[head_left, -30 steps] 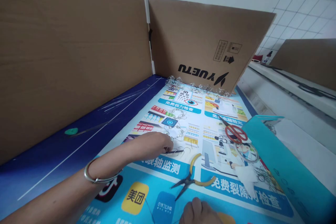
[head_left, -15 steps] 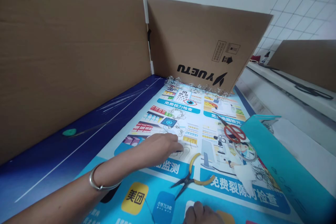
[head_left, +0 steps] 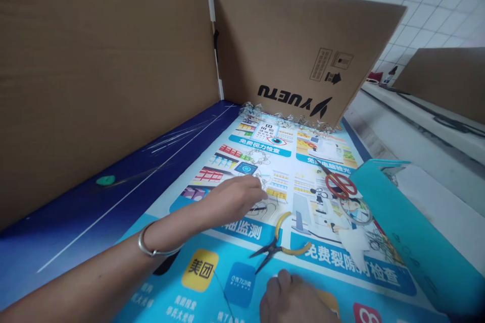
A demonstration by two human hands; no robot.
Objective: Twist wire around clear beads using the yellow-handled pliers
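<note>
My left hand (head_left: 240,197) reaches over the printed sheet with its fingers bent down beside a small clear beaded strand (head_left: 263,179) and a thin looped wire (head_left: 271,207). Whatever its fingertips hold is too small to make out. Below the yellow-handled pliers (head_left: 278,247), which lie open, my right hand (head_left: 291,298) rests low in the view with curled fingers; anything in them is hidden. A thin dark wire (head_left: 223,290) lies left of that hand.
Cardboard panels (head_left: 295,40) stand behind and at the left. Red-handled scissors (head_left: 341,185), a roll of tape (head_left: 356,210), tangled wire (head_left: 382,245) and a teal folder (head_left: 413,237) lie at the right. Beaded pieces (head_left: 288,121) line the back panel's foot.
The view has shifted slightly. My left hand has lifted a little off the sheet's wire area, and my right hand has come further into view.
</note>
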